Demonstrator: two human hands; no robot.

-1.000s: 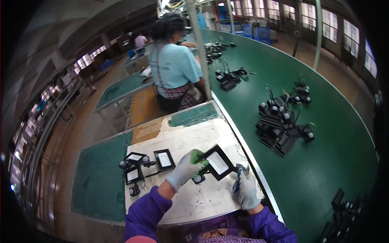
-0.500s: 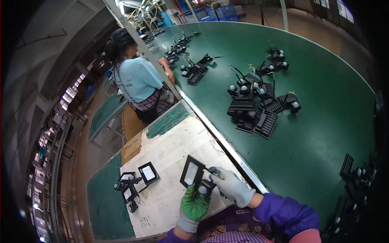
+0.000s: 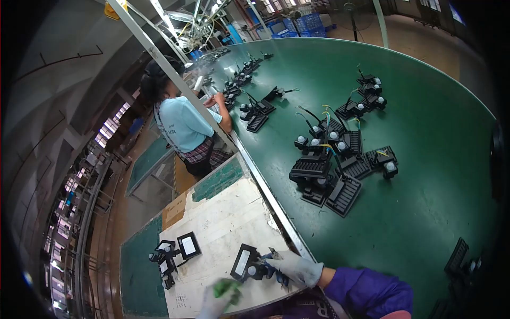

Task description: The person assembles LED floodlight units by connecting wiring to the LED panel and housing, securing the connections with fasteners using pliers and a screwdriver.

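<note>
A small black floodlight [image 3: 243, 262] with a pale front panel and a round white motion sensor below it is tilted up over the white board [image 3: 226, 220]. My right hand [image 3: 295, 270], in a white glove with blue fingertips, grips it from the right side. To the left and lower, apart from the lamp, is my left hand [image 3: 220, 295] in a white glove with green fingers; motion smears its fingers. Several similar floodlights [image 3: 187, 245] lie in a group on the left of the board, panels facing up.
Beyond a metal edge, a large green table [image 3: 425, 175] carries a pile of finned black floodlights [image 3: 345, 194] with loose wires. More lamps [image 3: 459, 260] lie at the far right. A person in a light blue shirt [image 3: 183, 125] works at the table behind a slanted post [image 3: 175, 74].
My left hand has let go of the floodlight and moved down and left. The lamp, held in my right hand, sits lower in view. The camera view has shifted.
</note>
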